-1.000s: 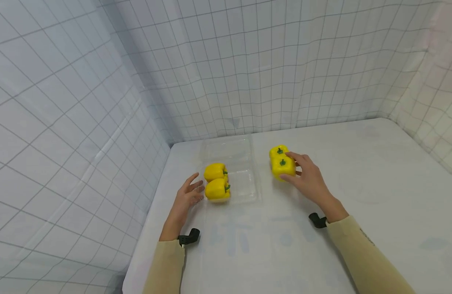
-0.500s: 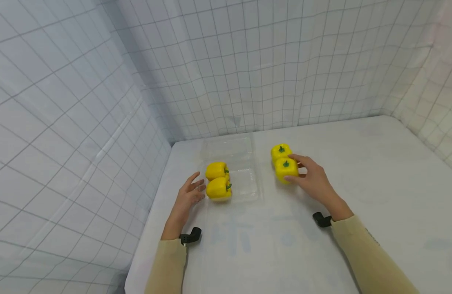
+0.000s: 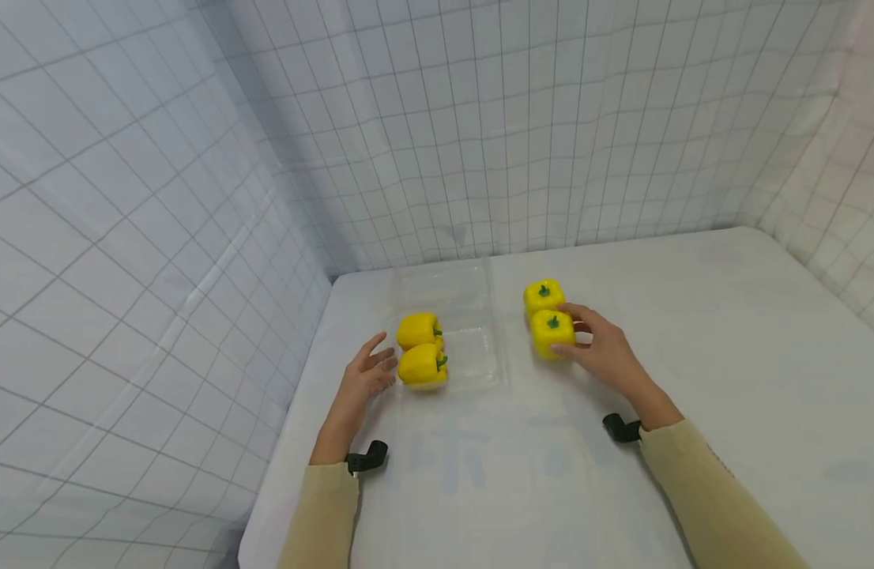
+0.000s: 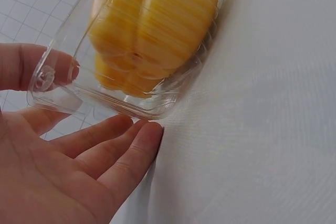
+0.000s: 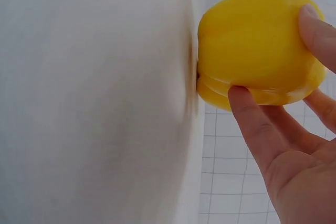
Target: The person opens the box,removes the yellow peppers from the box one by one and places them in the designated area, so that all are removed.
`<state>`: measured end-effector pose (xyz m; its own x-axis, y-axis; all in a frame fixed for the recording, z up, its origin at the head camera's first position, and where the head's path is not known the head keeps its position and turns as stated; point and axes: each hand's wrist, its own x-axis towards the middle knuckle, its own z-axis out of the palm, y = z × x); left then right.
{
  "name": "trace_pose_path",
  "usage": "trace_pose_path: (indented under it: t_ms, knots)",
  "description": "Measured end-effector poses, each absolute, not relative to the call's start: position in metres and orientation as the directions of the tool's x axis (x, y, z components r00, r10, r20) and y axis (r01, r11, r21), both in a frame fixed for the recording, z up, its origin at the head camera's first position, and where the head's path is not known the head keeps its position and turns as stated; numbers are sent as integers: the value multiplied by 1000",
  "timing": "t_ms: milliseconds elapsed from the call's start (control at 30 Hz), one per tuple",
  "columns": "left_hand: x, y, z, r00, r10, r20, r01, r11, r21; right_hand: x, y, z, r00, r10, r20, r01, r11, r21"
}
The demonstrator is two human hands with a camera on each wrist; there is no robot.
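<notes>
My right hand (image 3: 600, 352) holds a yellow bell pepper (image 5: 257, 45) between thumb and fingers, its green stem up. The pepper's base is at the table surface; whether it touches I cannot tell. Just behind it stands a second yellow pepper (image 3: 544, 294), also upright. On the left, a clear plastic clamshell box (image 3: 472, 356) lies with its lid (image 3: 440, 286) folded back. Two yellow peppers (image 3: 420, 365) lie on their sides in its left half, stems pointing right. My left hand (image 3: 362, 383) stays at the box's left end, fingers loosely spread by the plastic wall (image 4: 152, 109).
A white table (image 3: 508, 490) carries everything. White grid-patterned curtains (image 3: 465, 142) enclose its back and sides, close to the left edge. A black wrist mount (image 3: 369, 457) sits on the left wrist, another black mount (image 3: 620, 427) on the right.
My right hand and its pepper have moved slightly toward me, and a little more of the pepper behind shows. The left hand and the box hold their place, apart from a slight view shift.
</notes>
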<state>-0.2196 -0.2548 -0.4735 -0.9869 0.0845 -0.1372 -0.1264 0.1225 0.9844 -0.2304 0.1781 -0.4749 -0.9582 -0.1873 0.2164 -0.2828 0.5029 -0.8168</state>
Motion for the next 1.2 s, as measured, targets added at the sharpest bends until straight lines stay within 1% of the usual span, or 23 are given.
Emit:
trace_pose_path:
  t_ms: [200,433,600,933,1200]
  knots:
    - [-218,-256,-477,-985,91,-149,-137,129,982,-230,180,-482,-952,-227,205,-296,516,-804]
    - [-218,-254,-474,-985,98,-145,-133,120,984,-230,184,-479,-949,-237,206,-303,511,-804]
    - [-218,-254,-475,-985,90,-150,-139,125,982,-230,185,-479,-951,-251,183,-290,506,-812]
    - [-218,-256,-474,-986,83,-143,-130,142,981,-230,182,-477,-954,-252,163,-275,519,-809]
    - [-219,-255,-473,-986,90,-141,-128,141,982,-229,182,-476,-952,-252,175,-285,514,-809]
